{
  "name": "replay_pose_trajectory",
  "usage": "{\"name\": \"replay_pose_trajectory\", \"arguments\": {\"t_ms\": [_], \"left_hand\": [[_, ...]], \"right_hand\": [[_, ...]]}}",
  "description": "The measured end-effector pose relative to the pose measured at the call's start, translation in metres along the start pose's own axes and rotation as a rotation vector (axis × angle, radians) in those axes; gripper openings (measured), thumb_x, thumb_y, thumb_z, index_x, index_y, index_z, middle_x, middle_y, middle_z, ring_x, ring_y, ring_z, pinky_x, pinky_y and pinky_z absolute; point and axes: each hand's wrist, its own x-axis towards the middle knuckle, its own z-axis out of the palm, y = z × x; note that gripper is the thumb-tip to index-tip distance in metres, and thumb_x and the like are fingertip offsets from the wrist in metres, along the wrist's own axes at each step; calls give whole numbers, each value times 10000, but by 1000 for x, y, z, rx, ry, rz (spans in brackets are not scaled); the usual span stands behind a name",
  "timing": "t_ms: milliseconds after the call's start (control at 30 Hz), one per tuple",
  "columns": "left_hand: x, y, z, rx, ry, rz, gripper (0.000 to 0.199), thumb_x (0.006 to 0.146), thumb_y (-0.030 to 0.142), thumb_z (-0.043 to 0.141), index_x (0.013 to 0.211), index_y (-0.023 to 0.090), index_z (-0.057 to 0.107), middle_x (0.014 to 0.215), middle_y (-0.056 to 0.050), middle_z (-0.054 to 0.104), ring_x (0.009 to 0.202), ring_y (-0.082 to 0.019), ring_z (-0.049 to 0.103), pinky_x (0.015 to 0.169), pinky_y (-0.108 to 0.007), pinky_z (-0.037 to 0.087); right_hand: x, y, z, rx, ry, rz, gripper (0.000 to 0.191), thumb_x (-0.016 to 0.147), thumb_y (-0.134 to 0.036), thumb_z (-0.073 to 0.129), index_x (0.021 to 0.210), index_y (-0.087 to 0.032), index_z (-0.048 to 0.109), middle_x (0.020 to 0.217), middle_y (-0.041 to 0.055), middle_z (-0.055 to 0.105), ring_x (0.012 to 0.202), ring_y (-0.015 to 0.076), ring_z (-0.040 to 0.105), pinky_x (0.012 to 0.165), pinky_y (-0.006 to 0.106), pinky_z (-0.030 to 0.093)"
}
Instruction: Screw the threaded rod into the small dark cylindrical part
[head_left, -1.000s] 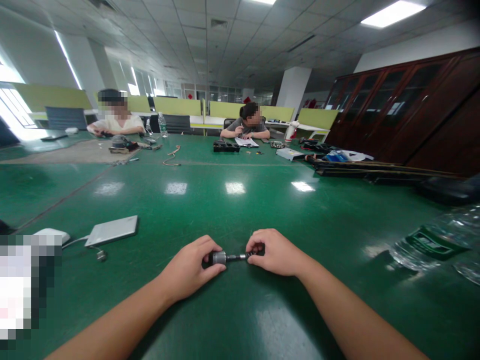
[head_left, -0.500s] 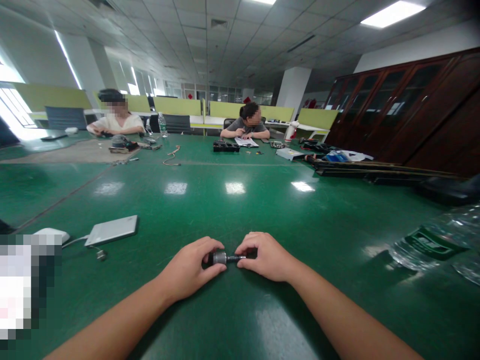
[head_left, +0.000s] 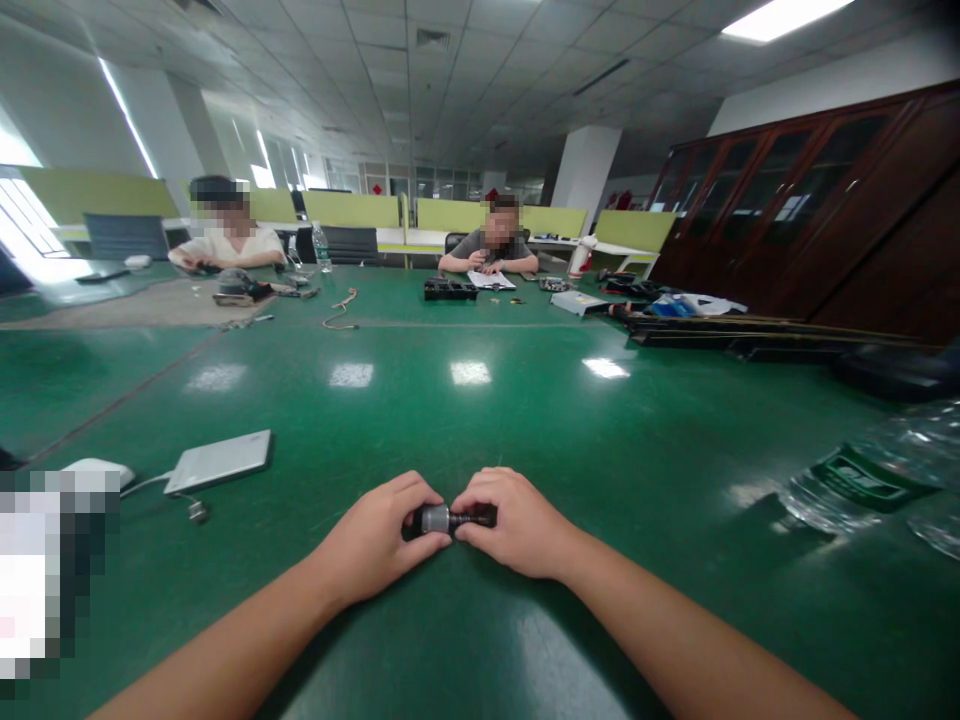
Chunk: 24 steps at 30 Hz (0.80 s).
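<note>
A short metal cylinder (head_left: 436, 518) with a thin, dark ribbed shaft lies low over the green table between my two hands. It may be a tool's chuck with a bit, but its kind is not clear. My left hand (head_left: 379, 535) curls around the cylinder, thumb below and fingers above, its left end hidden in the palm. From the other side my right hand (head_left: 521, 522) closes around the shaft, thumb and forefinger tips close to the cylinder's end. The two hands' fingertips almost meet.
On the left lie a silver flat box (head_left: 219, 462) with a cable and a small connector (head_left: 197, 511). A large water bottle (head_left: 855, 485) lies at the right. Across the green table (head_left: 405, 400), two people sit near a black tray (head_left: 450, 289) and papers.
My right hand has slid left along the shaft, from its far end to close beside the cylinder. My left hand has stayed nearly in place. One person opposite has turned their head.
</note>
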Motion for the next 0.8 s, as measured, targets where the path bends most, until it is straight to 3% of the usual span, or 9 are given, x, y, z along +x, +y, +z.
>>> {"name": "replay_pose_trajectory", "arguments": {"t_ms": [433, 800], "left_hand": [[0, 2, -2, 3, -2, -7, 252, 825, 282, 698, 1058, 209, 638, 883, -18, 607, 766, -175, 576, 678, -274, 445], [-1, 0, 0, 5, 4, -26, 191, 824, 286, 716, 975, 197, 641, 857, -11, 597, 764, -177, 572, 662, -268, 422]], "right_hand": [[-2, -2, -1, -10, -26, -7, 138, 749, -204, 738, 886, -210, 723, 787, 9, 677, 775, 167, 590, 792, 324, 404], [-1, -1, 0, 10, -10, -24, 129, 749, -162, 724, 871, -202, 719, 767, 0, 662, 761, 158, 581, 780, 316, 395]]}}
